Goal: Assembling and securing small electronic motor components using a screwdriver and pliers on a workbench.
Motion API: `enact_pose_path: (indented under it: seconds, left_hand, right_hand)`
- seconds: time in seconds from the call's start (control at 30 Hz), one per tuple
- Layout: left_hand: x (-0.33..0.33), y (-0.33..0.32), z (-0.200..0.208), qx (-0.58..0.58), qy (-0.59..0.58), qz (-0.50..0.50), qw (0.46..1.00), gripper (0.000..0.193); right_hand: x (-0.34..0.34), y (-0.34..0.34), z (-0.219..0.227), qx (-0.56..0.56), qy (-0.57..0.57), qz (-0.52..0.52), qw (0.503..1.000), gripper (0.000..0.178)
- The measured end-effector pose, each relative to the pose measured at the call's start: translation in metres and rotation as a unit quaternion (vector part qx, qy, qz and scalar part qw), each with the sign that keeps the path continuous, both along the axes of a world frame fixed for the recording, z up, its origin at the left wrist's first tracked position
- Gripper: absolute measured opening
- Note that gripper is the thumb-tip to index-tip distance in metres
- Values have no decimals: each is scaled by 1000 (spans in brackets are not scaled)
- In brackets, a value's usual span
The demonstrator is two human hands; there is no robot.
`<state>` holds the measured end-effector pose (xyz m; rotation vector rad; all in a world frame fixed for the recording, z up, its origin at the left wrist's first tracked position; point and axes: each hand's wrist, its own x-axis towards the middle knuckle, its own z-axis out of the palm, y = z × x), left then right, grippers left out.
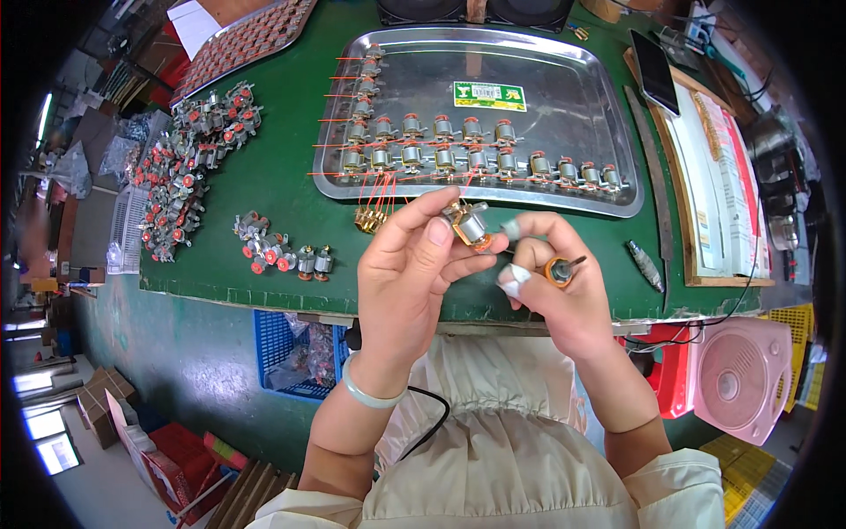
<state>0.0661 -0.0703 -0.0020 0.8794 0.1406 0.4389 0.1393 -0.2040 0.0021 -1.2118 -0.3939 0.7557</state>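
Note:
My left hand pinches a small solenoid-like part, a silver cylinder in a brass-coloured frame with an orange-red end, above the table's front edge. Close beside it is my right hand, white tape on its fingertips, curled around a tool with an orange ring and a thin dark tip; its exact kind is unclear. Whether the right fingers touch the part cannot be made out. Behind the hands, a shiny metal tray holds rows of similar parts. Several brass-coloured pieces with red wires lie at its front edge.
On the green table at left lies a heap of similar parts, with a smaller group nearer me. To the right are a long metal strip, a small grey tool, a wooden-framed board and a phone.

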Motion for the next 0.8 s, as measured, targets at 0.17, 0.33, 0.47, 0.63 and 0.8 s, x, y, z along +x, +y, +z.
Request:
enact_pose_path:
  seconds: [0.17, 0.33, 0.47, 0.63, 0.8]
  left_hand:
    - [0, -5, 3, 27, 37, 38, 998, 19]
    - [-1, -5, -1, 163, 18, 83, 983, 15]
    - [0, -8, -1, 170, -17, 92, 981, 14]
    - [2, -11, -1, 192, -2, 105, 976, 14]
    - [2, -11, -4, 196, 16, 125, 972, 15]
  right_hand:
    - [-4, 12, 1, -23, -45, -21, 999, 27]
    - [-4, 11, -2, 53, 27, 13, 998, 23]
    - [-5, 13, 2, 42, 34, -4, 999, 22]
    - [-3, 10, -1, 45, 48, -2, 998, 21]
    - [0, 7, -4, 37, 50, 46, 997, 22]
